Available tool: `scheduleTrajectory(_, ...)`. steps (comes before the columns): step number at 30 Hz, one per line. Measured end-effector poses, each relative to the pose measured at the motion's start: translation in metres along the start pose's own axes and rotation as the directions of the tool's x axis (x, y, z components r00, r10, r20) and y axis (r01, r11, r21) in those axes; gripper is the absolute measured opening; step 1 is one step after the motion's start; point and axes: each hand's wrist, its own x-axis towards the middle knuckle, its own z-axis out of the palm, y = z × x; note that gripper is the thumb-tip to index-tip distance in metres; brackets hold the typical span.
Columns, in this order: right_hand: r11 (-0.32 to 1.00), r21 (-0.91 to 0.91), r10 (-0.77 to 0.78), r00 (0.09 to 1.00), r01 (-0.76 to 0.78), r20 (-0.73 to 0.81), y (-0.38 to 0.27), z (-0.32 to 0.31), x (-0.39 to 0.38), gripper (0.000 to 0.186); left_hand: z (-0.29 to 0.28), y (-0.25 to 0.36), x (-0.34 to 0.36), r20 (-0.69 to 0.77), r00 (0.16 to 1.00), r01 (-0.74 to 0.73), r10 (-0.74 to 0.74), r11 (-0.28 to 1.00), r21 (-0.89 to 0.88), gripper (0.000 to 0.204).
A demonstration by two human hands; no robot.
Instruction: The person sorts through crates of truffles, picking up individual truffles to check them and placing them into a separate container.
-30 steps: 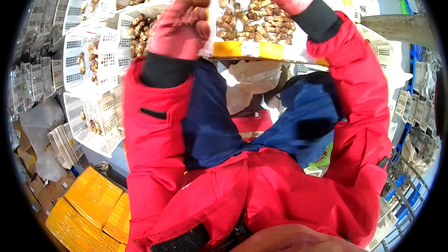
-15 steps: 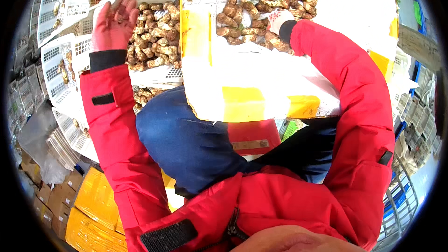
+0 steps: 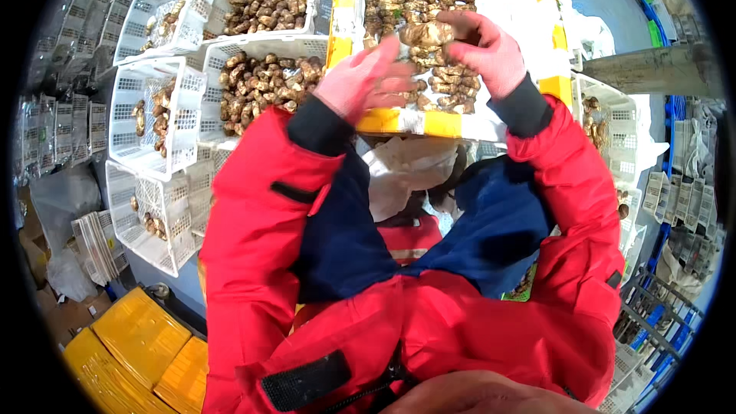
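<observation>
Above a white foam box [image 3: 529,31] banded with yellow tape, my right hand [image 3: 491,54] pinches a thick brown-and-cream mushroom [image 3: 426,34] between thumb and fingers. My left hand [image 3: 368,83] is beside it over the box's near left corner. Its fingers are stretched out, somewhat smeared by motion, and nothing shows in them. Under both hands, similar mushrooms [image 3: 454,86] lie in packed rows inside the box, partly hidden by the hands and the held one.
To the left stand white plastic baskets; two hold heaps of mushrooms [image 3: 268,6], and a tilted basket [image 3: 157,119] holds a few. Another basket [image 3: 613,119] is at the right, near a wooden beam [image 3: 652,69]. Yellow-wrapped boxes [image 3: 142,330] sit at lower left.
My left hand has moved right from the basket to the foam box. My right hand has lifted off the rows and now holds a mushroom. The view has shifted, and the white sheet is off the near rows.
</observation>
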Motion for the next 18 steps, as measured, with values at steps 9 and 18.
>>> scheduleTrajectory(9, 0.779, -0.535, -0.376, 0.926, 0.327, 0.018, 0.003, 0.047, -0.050, 0.056, 0.039, -0.044, -0.003, -0.150, 0.728, -0.505, 0.669, 0.672, 0.542, 0.031)
scheduleTrajectory(18, 0.522, 0.823, 0.040, 0.970, -0.223, 0.238, 0.029, 0.027, -0.037, 0.041, 0.005, -0.034, -0.003, -0.219, 0.861, -0.438, 0.459, 0.888, 0.140, 0.044)
